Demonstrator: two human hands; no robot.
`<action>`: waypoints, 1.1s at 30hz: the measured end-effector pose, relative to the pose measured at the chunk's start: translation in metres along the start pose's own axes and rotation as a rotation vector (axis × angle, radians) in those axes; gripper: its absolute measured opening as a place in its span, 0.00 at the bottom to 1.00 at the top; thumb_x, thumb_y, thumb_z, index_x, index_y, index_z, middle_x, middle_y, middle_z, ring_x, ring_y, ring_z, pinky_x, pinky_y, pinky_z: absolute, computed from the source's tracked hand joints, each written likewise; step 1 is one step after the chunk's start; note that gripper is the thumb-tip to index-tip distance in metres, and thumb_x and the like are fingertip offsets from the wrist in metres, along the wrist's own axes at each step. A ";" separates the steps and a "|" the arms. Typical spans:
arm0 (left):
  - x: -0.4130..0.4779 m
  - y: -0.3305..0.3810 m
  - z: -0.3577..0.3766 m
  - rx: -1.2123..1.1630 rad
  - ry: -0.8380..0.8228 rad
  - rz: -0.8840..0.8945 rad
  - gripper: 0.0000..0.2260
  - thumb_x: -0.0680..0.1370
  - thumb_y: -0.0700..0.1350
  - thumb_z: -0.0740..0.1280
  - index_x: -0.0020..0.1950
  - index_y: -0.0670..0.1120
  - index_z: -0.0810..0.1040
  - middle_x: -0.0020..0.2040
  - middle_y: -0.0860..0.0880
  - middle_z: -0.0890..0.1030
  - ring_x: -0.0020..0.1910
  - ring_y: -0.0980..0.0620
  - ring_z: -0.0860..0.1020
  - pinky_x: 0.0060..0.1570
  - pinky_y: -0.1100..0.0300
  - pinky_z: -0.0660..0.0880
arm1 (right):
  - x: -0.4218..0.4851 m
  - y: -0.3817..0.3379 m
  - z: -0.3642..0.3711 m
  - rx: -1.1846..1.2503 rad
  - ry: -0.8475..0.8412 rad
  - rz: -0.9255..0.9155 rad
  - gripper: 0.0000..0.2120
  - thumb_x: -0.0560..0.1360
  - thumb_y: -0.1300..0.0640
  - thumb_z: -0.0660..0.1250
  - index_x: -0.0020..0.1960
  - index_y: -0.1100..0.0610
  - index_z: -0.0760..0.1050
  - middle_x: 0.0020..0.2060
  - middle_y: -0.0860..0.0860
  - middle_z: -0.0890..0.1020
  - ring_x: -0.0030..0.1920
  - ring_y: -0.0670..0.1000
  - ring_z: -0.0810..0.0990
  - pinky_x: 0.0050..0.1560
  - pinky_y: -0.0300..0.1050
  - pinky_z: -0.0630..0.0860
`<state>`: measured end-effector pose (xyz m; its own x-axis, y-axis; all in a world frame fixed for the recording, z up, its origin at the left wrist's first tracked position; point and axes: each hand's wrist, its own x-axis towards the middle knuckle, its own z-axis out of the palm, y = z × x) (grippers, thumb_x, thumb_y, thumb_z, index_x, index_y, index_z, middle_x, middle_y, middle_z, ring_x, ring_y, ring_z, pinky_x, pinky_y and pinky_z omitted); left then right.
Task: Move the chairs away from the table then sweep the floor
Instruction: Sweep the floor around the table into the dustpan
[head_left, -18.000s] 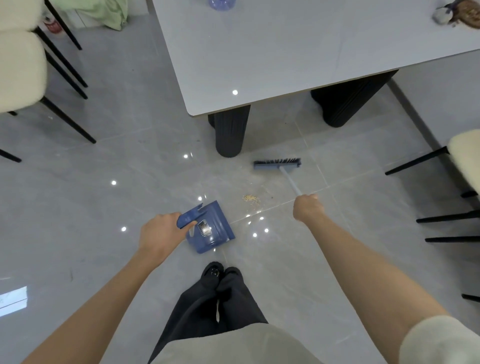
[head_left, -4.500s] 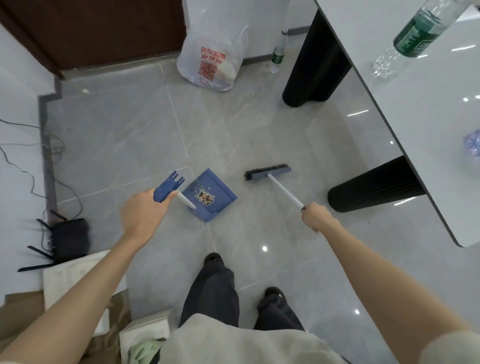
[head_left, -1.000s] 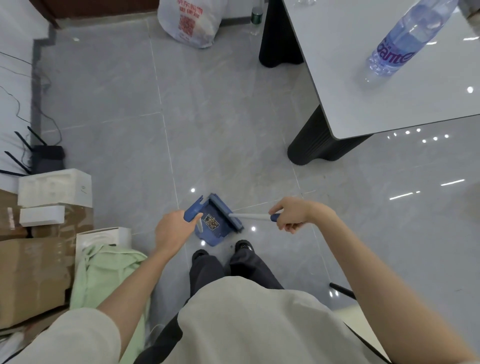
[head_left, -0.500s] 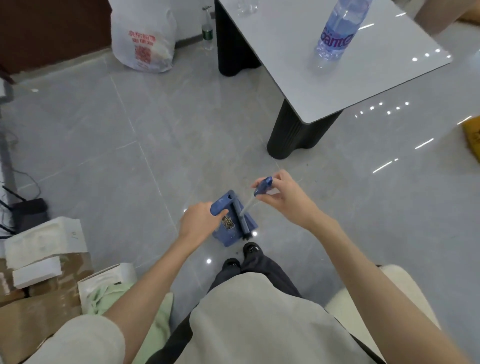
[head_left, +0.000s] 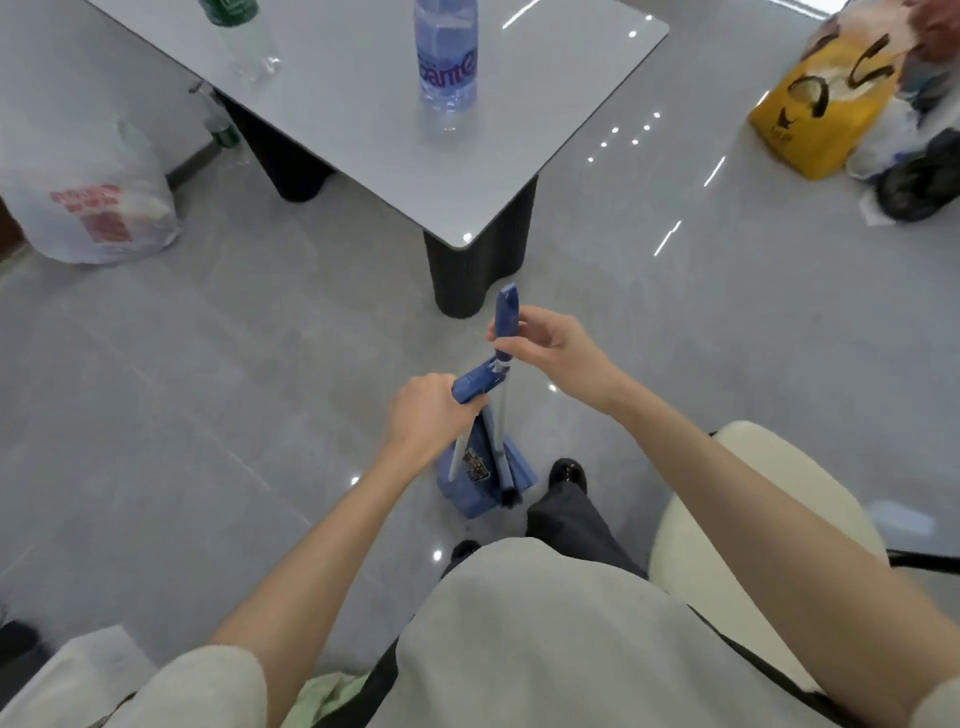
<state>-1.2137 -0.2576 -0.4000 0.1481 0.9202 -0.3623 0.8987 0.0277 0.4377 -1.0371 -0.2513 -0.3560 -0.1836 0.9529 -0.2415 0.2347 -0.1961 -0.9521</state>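
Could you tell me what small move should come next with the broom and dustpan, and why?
Probably press the broom shaft against the dustpan handle to nest them: the right hand holds the broom upright, its head in the pan, shaft beside the handle the left hand grips.

A clear water bottle with a blue label (head_left: 447, 62) is stood upright on the worktop (head_left: 363, 130). A second clear bottle with a green label (head_left: 239, 36) is set farther back on it and is cut off by the top edge. On the floor (head_left: 208, 364), a white plastic bag with red print (head_left: 93, 208) is placed at the left, and a small green-labelled bottle (head_left: 221, 124) is seen near it. At the upper right a yellow bag with black markings (head_left: 821, 104) is set down, with a dark, blurred item (head_left: 919, 182) just beside it. A pale green cloth (head_left: 322, 696) is glimpsed at the bottom.
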 end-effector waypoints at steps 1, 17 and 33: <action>0.012 0.014 0.000 0.020 -0.007 0.021 0.15 0.73 0.58 0.66 0.36 0.48 0.74 0.39 0.44 0.83 0.40 0.42 0.80 0.36 0.55 0.72 | 0.001 -0.001 -0.015 0.018 0.022 0.007 0.07 0.77 0.64 0.65 0.54 0.59 0.76 0.45 0.51 0.82 0.43 0.44 0.81 0.51 0.35 0.79; 0.177 0.292 0.027 0.164 -0.046 0.303 0.17 0.72 0.60 0.67 0.45 0.47 0.81 0.39 0.48 0.81 0.37 0.47 0.80 0.38 0.56 0.77 | 0.035 0.019 -0.292 0.094 0.331 0.060 0.15 0.78 0.60 0.64 0.64 0.59 0.75 0.53 0.49 0.81 0.52 0.47 0.81 0.61 0.44 0.76; 0.352 0.516 0.056 0.318 -0.198 0.825 0.06 0.73 0.46 0.66 0.45 0.44 0.80 0.37 0.45 0.82 0.37 0.44 0.80 0.36 0.54 0.76 | 0.082 0.057 -0.516 -0.406 0.626 0.282 0.12 0.75 0.60 0.68 0.56 0.64 0.79 0.49 0.58 0.84 0.50 0.54 0.82 0.52 0.47 0.77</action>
<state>-0.6744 0.0592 -0.3476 0.8376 0.5152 -0.1815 0.5427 -0.7470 0.3839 -0.5464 -0.0652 -0.3329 0.4764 0.8565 -0.1988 0.5437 -0.4647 -0.6989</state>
